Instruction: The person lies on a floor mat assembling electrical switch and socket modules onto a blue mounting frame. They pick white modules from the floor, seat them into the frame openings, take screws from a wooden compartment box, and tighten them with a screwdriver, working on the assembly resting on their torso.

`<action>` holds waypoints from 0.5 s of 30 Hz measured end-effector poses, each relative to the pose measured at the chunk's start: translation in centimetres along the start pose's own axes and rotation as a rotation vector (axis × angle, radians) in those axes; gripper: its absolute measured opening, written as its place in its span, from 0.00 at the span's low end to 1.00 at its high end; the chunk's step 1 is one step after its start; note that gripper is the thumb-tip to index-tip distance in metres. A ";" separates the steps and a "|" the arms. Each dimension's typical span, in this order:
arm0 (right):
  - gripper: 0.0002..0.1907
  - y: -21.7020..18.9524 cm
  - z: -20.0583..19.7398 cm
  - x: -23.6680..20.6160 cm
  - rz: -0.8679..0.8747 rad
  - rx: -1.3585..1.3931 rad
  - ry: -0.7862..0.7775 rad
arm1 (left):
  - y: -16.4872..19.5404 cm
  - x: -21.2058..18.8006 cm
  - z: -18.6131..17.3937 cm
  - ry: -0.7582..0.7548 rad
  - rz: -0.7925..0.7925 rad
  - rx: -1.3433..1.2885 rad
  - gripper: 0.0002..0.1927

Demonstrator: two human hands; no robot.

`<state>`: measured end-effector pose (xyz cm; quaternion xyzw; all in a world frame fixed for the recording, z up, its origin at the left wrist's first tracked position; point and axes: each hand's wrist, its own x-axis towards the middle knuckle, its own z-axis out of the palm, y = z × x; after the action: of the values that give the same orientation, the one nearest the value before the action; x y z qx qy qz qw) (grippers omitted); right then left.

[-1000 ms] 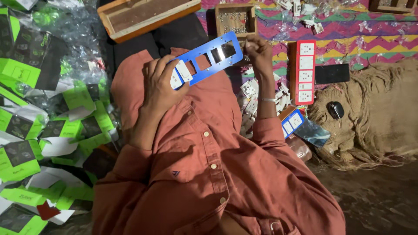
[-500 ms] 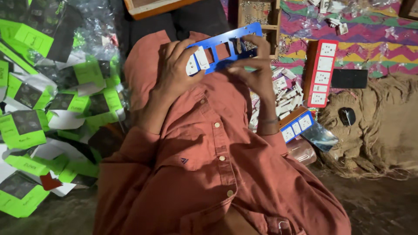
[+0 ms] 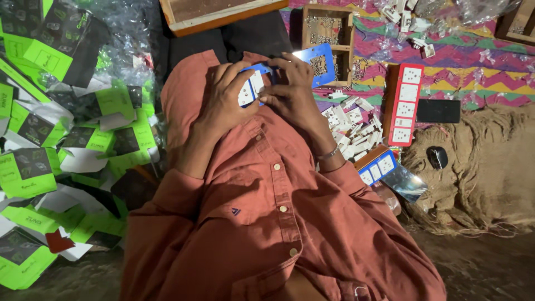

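I hold a blue plastic switch plate (image 3: 315, 62) with white socket modules in front of my rust-orange shirt. My left hand (image 3: 225, 95) grips its left end, thumb beside a white module (image 3: 249, 88). My right hand (image 3: 291, 89) covers the plate's middle, fingers pressing on a module there. Only the plate's right end and a patch by my left thumb show; the rest is hidden by my fingers.
Green and black cardboard boxes (image 3: 50, 145) lie heaped on the left. Loose white modules (image 3: 348, 120), a red plate with white sockets (image 3: 405, 104), another blue plate (image 3: 378, 166), a wooden compartment tray (image 3: 329, 33), a wooden box (image 3: 217, 12) and a burlap sack (image 3: 479, 167) lie around me.
The blue plate has come closer to my chest and tilted. My right hand slid from its right end onto its middle, covering most of it.
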<state>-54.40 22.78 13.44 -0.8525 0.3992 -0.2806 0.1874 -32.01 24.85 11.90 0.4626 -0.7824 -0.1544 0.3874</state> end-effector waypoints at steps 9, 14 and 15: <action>0.13 0.9 1.2 0.1 -0.140 0.115 0.200 | 0.3 0.6 0.3 -0.013 0.002 -0.013 0.32; 0.15 0.3 0.8 -1.6 -0.205 -0.167 0.196 | 1.1 1.0 0.1 -0.069 -0.025 0.039 0.36; 0.16 0.3 0.8 -1.8 -0.204 -0.180 0.183 | 1.2 1.0 0.0 -0.071 -0.010 0.050 0.37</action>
<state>-54.99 24.11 12.08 -0.8729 0.3495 -0.3376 0.0437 -33.03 24.59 13.07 0.4702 -0.7970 -0.1529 0.3470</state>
